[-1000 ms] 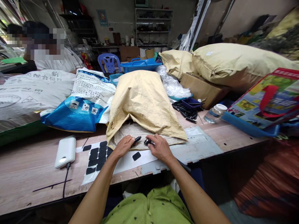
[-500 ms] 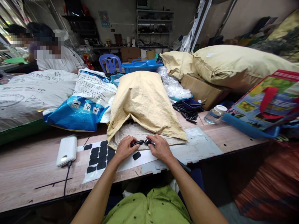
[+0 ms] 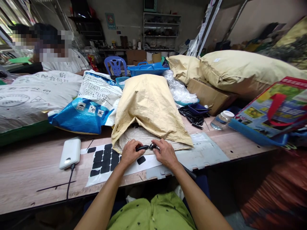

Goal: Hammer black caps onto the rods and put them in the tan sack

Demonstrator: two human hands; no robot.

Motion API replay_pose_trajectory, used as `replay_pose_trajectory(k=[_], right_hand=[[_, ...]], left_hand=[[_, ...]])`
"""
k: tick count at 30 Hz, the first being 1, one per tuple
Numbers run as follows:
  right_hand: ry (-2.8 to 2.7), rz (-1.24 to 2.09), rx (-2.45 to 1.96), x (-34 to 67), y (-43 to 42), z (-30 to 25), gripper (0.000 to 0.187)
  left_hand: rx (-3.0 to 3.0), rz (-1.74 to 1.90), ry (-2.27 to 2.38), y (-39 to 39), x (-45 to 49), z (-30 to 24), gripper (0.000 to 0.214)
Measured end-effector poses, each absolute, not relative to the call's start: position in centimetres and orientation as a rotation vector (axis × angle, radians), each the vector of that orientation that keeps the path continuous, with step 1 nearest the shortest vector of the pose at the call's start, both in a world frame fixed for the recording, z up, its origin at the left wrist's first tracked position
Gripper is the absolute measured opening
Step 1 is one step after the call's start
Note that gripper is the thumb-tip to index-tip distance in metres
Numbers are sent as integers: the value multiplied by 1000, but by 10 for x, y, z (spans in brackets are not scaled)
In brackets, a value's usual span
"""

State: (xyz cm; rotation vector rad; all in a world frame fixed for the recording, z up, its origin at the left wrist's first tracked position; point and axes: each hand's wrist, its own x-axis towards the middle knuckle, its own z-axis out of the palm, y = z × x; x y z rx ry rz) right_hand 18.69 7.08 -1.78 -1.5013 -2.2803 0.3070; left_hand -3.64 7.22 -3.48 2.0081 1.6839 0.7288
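My left hand [image 3: 129, 152] is closed on a slim black plastic part [image 3: 142, 147], and my right hand [image 3: 165, 154] pinches a small black piece [image 3: 153, 146]. The two pieces meet end to end between my hands, just in front of the open mouth of a tan woven sack [image 3: 150, 108]. Under my hands lies a white backing sheet [image 3: 134, 164] carrying several black adhesive pads [image 3: 103, 159]; one loose pad [image 3: 141, 160] lies near my left wrist.
A white power bank [image 3: 71, 152] with a cable sits at left on the wooden table [image 3: 28, 172]. Blue-and-white sacks [image 3: 91, 102], a pile of black parts [image 3: 194, 116] by a blue tray, a clear jar [image 3: 222, 119] and a colourful bag [image 3: 271, 108] surround it. Another person sits far left.
My hands have drawn closer together, bringing the two black pieces from slightly apart into contact. The camera view shifted a little.
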Motion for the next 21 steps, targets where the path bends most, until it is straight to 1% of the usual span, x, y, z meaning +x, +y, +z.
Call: replay_pose_trajectory(k=[10,13,14,15,18,19,21], right_hand=[[-2298,292,-1525,185,71,-17,42],[-2270,251,-1568,184,67,-9,52],[-2246,213,-1613,184,64,-5,53],[-2224,169,-1677,186,62,-2,49],[-2224,129,-1882,195,56,5,21],[-2249,165,-1913,199,54,5,15],[-2284,240,-1897,206,52,4,11]], left_hand=[[2006,728,1676,71,-36,-36,19],[1993,736,1688,70,-35,-33,16],[1990,733,1688,69,-35,-31,15],[1989,730,1685,69,-34,-30,14],[1980,715,1685,67,-32,-26,14],[1972,707,1696,67,-31,-26,14],[1955,692,1721,67,-29,-26,14]])
